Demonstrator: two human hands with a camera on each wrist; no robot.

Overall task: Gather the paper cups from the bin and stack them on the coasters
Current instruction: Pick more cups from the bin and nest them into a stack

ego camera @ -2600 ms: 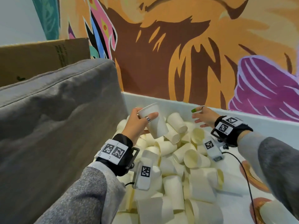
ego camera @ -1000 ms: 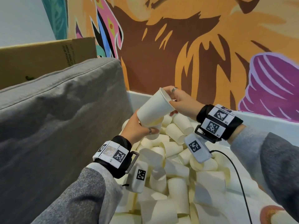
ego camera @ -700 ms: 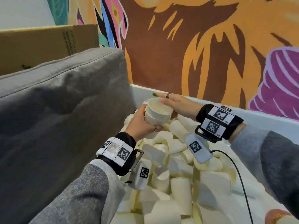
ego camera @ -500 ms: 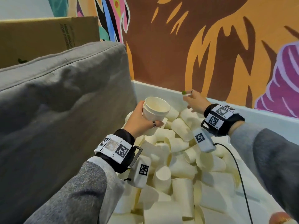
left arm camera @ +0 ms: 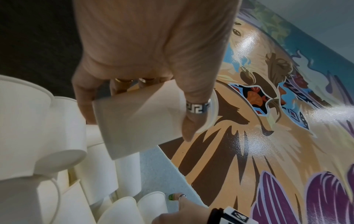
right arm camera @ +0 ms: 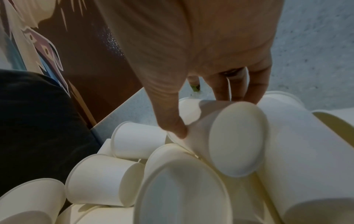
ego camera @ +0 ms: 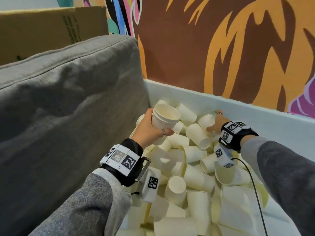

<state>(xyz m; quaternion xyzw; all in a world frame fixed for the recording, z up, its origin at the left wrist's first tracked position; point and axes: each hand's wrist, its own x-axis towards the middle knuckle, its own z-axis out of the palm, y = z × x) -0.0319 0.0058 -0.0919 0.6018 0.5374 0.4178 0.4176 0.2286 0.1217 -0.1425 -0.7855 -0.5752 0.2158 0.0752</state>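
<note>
Two hands (ego camera: 150, 128) (ego camera: 215, 122), each gripping cups (ego camera: 164, 120) (right arm camera: 220, 136)

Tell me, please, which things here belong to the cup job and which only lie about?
Belong:
left hand holding nested cups
right hand gripping a loose cup
bin of cups

Lying about:
grey cushion
cardboard box

Both arms wear grey knitted sleeves (ego camera: 95, 206). Each wrist carries a black strap with white square-coded marker blocks (ego camera: 121, 158) and a small white camera unit (ego camera: 150, 184) hanging beneath; a thin black cable (ego camera: 255, 189) trails from the right one. Patterned silver ring (left arm camera: 198, 107) on the left thumb, green nail polish (left arm camera: 171, 196) on the right.
</note>
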